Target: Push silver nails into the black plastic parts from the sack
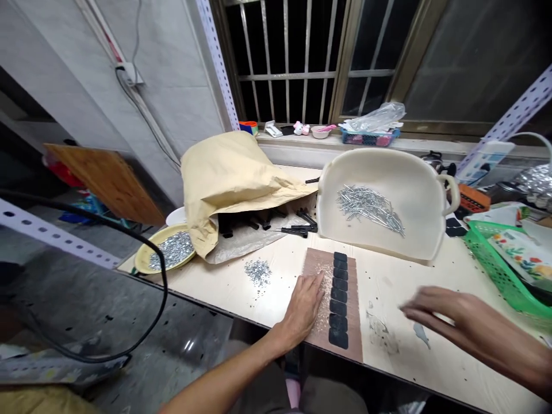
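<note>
My left hand (305,302) rests on a brown board (356,322), fingers stretched forward and fingertips on small pale bits that cover its left half. Along the board, right of those fingers, runs a column of several black rounded-square pieces (338,295). To the right, my right hand (448,313) hovers above the table, blurred by motion. Its thumb and fingers point left, and whether they pinch anything is unclear. A grey flat scrap (421,334) lies beneath it. Left of the board is a small pile of shiny metal bits (257,272).
A cream basin (388,172) holding metal pins (368,207) stands behind the board. A paper sack (228,167) spills black-handled tools (297,230). A yellow bowl (142,260) of metal bits sits at the left edge; a green basket (491,276) is at right.
</note>
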`<move>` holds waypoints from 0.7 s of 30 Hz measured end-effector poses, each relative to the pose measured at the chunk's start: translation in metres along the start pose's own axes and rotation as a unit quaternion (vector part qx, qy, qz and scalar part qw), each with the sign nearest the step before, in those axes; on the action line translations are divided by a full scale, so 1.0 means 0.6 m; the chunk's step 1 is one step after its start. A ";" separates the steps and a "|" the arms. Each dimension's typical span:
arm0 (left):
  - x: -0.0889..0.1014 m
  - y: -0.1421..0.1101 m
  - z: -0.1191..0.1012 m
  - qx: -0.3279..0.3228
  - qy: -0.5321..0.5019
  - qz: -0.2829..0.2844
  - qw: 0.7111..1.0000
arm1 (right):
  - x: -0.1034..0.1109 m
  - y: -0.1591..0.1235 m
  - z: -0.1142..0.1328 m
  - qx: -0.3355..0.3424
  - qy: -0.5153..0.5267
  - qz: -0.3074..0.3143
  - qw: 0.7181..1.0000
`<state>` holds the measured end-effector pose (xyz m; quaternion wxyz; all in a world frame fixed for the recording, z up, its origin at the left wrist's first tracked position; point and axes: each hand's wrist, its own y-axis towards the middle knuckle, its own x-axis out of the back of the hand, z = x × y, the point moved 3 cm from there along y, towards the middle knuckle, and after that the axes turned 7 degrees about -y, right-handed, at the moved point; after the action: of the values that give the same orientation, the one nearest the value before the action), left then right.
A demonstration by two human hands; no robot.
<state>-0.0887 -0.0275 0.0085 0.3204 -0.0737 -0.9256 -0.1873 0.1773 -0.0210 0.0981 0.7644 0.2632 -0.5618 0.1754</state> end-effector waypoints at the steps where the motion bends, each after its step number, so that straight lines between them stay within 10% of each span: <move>1: 0.004 -0.003 -0.002 -0.002 -0.011 -0.005 1.000 | -0.018 0.061 0.024 0.043 0.019 0.048 0.998; 9: 0.155 -0.029 0.087 0.070 0.100 -0.167 0.978 | -0.243 0.411 0.123 0.085 -0.092 -0.054 0.991; 14: 0.247 -0.054 0.180 0.119 0.177 -0.158 0.964 | -0.304 0.469 0.136 0.106 -0.150 -0.050 0.982; 21: 0.242 -0.024 0.194 0.109 0.191 -0.077 0.972 | -0.322 0.474 0.149 0.119 -0.193 -0.062 0.972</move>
<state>-0.2719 0.0073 0.0101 0.4820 0.0705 -0.8650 -0.1205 -0.1112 0.1582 -0.0067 0.6138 0.4159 -0.6564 0.1393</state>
